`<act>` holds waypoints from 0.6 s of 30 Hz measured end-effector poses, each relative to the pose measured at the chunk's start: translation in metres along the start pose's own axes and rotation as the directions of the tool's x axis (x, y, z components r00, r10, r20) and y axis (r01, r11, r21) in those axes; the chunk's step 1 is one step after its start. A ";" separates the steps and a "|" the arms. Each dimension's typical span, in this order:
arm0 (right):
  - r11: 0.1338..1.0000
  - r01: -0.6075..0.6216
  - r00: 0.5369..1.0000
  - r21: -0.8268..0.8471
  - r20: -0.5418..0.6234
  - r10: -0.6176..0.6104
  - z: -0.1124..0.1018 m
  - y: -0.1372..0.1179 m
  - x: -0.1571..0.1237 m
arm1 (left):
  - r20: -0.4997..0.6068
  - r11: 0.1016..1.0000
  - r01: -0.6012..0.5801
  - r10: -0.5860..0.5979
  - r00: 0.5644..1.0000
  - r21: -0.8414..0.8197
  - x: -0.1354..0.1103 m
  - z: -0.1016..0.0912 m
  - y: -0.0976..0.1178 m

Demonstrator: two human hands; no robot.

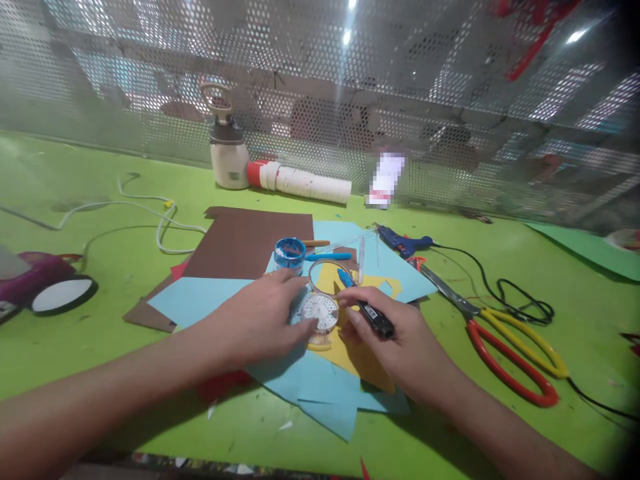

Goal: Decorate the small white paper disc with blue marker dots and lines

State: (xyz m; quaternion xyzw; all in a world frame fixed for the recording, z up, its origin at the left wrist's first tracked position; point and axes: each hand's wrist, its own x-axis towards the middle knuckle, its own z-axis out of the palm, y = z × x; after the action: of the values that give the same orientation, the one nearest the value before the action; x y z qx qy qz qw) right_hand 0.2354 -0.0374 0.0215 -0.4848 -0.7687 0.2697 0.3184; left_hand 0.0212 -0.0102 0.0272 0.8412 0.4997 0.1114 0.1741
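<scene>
My left hand [260, 317] presses its fingers flat on a clear round protractor [321, 312] lying on a yellow paper piece [350, 353]. That paper rests on light blue paper sheets [320, 393]. My right hand [393, 340] is closed round a black pen with a blue cap [365, 305], its tip at the protractor's upper edge. A clear ring [326, 272] lies just beyond the protractor.
A small blue paint pot [289, 253], brown paper [245, 243] and clear rulers [357, 245] lie behind. Red-and-yellow scissors [505, 340] and a blue glue gun [403, 241] with black cord sit right. A white bottle [229, 150], a cup stack [303, 181] and a white cable [145, 213] stand farther back.
</scene>
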 end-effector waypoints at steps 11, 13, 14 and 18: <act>0.975 0.217 0.973 -0.054 0.088 -0.212 -0.002 0.015 0.009 | -0.056 0.978 -0.132 0.142 0.988 0.159 -0.005 0.009 0.007; 0.983 0.176 0.977 -0.049 0.127 -0.169 -0.003 0.014 0.009 | -0.065 0.980 -0.140 0.151 0.986 0.142 -0.006 0.008 0.006; 0.986 0.159 0.979 -0.048 0.136 -0.152 -0.003 0.014 0.010 | -0.069 0.982 -0.138 0.148 0.987 0.131 -0.006 0.008 0.006; 0.988 0.148 0.978 -0.049 0.159 -0.139 -0.002 0.011 0.011 | -0.079 0.985 -0.144 0.152 0.985 0.096 -0.010 0.005 0.010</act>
State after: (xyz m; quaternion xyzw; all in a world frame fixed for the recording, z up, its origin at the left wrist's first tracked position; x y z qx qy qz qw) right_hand 0.2394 -0.0224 0.0172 -0.4151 -0.8318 0.2597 0.2616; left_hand 0.0267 -0.0241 0.0261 0.8774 0.4473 0.1375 0.1059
